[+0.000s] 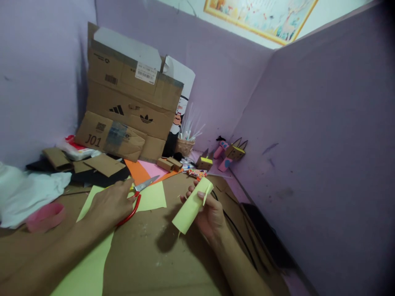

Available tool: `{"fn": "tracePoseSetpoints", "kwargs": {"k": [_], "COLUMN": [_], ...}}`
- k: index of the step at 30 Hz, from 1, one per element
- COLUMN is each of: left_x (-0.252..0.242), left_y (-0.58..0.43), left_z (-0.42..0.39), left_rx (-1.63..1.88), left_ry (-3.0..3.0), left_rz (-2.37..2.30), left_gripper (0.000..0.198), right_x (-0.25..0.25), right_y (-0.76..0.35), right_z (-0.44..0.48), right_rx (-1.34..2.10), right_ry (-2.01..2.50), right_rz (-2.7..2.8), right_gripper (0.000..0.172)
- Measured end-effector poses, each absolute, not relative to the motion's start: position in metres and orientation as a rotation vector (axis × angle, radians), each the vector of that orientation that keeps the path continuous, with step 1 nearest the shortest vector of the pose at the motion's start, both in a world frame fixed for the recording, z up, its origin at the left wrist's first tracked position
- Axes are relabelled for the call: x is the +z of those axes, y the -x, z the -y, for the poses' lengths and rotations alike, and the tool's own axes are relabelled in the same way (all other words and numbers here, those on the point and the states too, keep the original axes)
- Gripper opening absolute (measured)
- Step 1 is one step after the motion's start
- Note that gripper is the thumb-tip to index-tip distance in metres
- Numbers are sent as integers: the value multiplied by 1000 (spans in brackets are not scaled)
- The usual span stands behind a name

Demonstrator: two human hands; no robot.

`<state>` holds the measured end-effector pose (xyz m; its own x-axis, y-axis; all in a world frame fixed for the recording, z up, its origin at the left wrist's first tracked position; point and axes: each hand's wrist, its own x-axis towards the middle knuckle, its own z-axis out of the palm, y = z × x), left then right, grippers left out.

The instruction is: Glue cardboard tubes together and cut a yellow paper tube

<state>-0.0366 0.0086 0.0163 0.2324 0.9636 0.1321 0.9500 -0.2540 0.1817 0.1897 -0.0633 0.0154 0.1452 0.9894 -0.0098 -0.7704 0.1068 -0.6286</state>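
My right hand [208, 211] is wrapped round a pale yellow paper tube [189, 211], thumb on top, above the cardboard surface. The tube tilts, and a small torn flap shows near its upper end. To the left, my left hand [115, 201] is closed at the scissors [134, 205], which have red and yellow handles. Their blades point away to the right, over a yellow paper sheet [156, 197]. Part of the handles and most of the left fingertips are hidden. A longer yellow sheet [89, 267] lies under my left forearm.
A large flattened cardboard box [132, 94] leans on the back wall. A pink tape roll [46, 217] and white plastic bag [31, 189] lie left. Cardboard pieces [105, 164], a basket of sticks [185, 146] and small cardboard figures [234, 152] stand behind. A black cable [237, 230] runs right.
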Motion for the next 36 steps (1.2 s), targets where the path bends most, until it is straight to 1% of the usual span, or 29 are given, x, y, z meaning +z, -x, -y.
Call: {"fn": "tracePoseSetpoints", "kwargs": {"k": [2, 3, 4, 6, 8, 10, 12, 15, 18, 21, 23, 25, 28, 32, 34, 36], "left_x": [18, 18, 19, 18, 19, 22, 26, 35, 39, 36, 33, 32, 36, 38, 33, 25], "left_y": [30, 25, 19, 6, -6, -13, -16, -15, -12, -10, -9, -8, -7, -4, -3, -1], "left_z": [1, 8, 16, 32, 46, 53, 56, 56, 53, 47, 44, 43, 43, 41, 37, 33], "left_rx": [625, 774, 840, 707, 559, 502, 494, 438, 369, 459, 544, 544, 426, 363, 368, 404], "left_ry": [-2427, -2374, -2262, -1987, -1943, -1994, -2053, -2123, -2112, -2007, -1938, -1879, -1805, -1780, -1787, -1788], "left_rz": [-1723, -1571, -1397, -1087, -1008, -1087, -1129, -1043, -1062, -1184, -1212, -1208, -1218, -1255, -1280, -1301], "left_gripper": [49, 53, 60, 74, 81, 77, 64, 41, 29, 32, 37, 39, 43, 49, 52, 56], "right_x": [14, 13, 12, 10, 7, 4, 3, 6, 14, 20, 19, 16, 8, -1, -2, -2], "right_y": [-185, -182, -178, -170, -162, -155, -153, -161, -184, -204, -206, -200, -188, -187, -190, -191], "right_z": [64, 65, 66, 70, 74, 75, 73, 65, 56, 52, 54, 58, 64, 62, 60, 58], "right_rx": [1338, 1331, 1335, 1367, 1395, 1393, 1337, 1250, 1195, 1135, 1142, 1116, 1034, 1061, 1074, 1151], "right_ry": [573, 581, 589, 591, 578, 606, 689, 751, 723, 686, 681, 719, 798, 871, 925, 998], "right_rz": [498, 521, 553, 632, 716, 768, 745, 591, 388, 269, 331, 548, 882, 926, 904, 956], "right_gripper": [35, 35, 35, 33, 31, 28, 26, 27, 27, 22, 23, 29, 35, 45, 40, 32]}}
